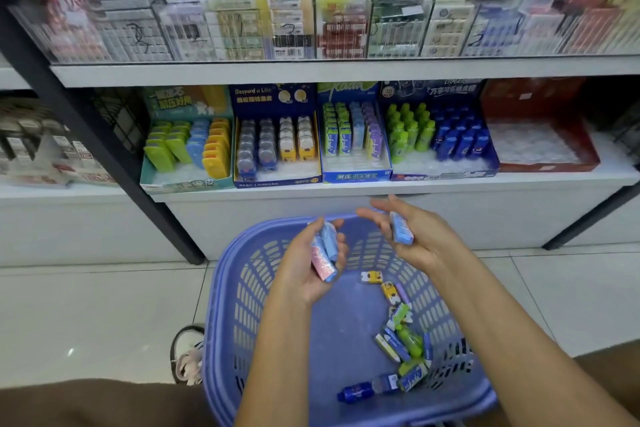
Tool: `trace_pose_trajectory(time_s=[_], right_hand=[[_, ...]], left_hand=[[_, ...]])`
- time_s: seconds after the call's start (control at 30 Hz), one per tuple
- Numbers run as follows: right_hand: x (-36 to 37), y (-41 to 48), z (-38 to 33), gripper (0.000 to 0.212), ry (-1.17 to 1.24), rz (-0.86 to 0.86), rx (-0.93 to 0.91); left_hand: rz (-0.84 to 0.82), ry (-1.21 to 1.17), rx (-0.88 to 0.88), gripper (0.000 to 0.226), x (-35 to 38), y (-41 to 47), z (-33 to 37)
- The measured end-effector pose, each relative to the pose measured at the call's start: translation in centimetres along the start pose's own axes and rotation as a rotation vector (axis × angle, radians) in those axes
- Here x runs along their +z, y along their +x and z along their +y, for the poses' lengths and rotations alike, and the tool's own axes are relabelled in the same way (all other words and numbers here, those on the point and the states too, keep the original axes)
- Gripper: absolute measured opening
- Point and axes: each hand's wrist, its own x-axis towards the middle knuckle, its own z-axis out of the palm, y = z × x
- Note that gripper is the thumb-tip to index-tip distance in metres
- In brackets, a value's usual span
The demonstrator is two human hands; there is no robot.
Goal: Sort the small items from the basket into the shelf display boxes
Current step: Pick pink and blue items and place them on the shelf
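My left hand [304,270] is curling round two small packs [325,253], one pink and one blue, with the palm turned up. My right hand [419,243] is pinching a single blue pack [401,228] between thumb and fingers. Both hands are hovering over the far half of the purple basket [225,291], near each other but not touching.

Beneath them, the loose items [401,336] are lying bunched toward the right of the basket floor (green, blue and yellow pieces, too jumbled for me to count). A dark blue bottle-shaped piece [360,391] is lying closest to me.

As I am reading it, the step in hand is carrying these packs up to their matching box. They are looking most like the stock in the blue display box [356,176] on the lower shelf [346,189], which is sitting straight ahead of the hands and well apart from them.

To do it well, I am planning to unload one hand at a time. Each blue pack should stand upright in the light blue column [356,125], between the green and purple rows, easing in at the free front end so the neighbours are not toppling. I am not making out a pink column from here, so that pack is needing a closer look first.

The navy box [277,180] is standing just left of the target and the box of green and blue bottles [443,175] just right. Clear cases [242,28] are lining the shelf above.
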Motion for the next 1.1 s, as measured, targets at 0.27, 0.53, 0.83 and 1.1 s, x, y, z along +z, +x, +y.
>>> trace_pose_trajectory(time_s=[0.27,0.53,0.83,1.1], right_hand=[[3.0,-0.1,0.0,0.023,-0.119,-0.254,0.143],[6.8,0.3,1.2,0.031,-0.506,-0.175,-0.063],[14.2,4.2,1.4,0.017,-1.234,-0.033,-0.565],[12.6,7.1,-0.9,0.011,-0.934,0.146,-0.787]], left_hand=[[0.080,0.065,0.220,0.019,1.1,-0.5,1.8],[0.154,-0.012,0.355,0.016,-0.9,-1.9,4.7],[0.182,-0.173,0.502,0.015,-4.3,-4.2,9.4],[0.166,-0.163,0.508,0.014,-4.2,-5.1,10.2]])
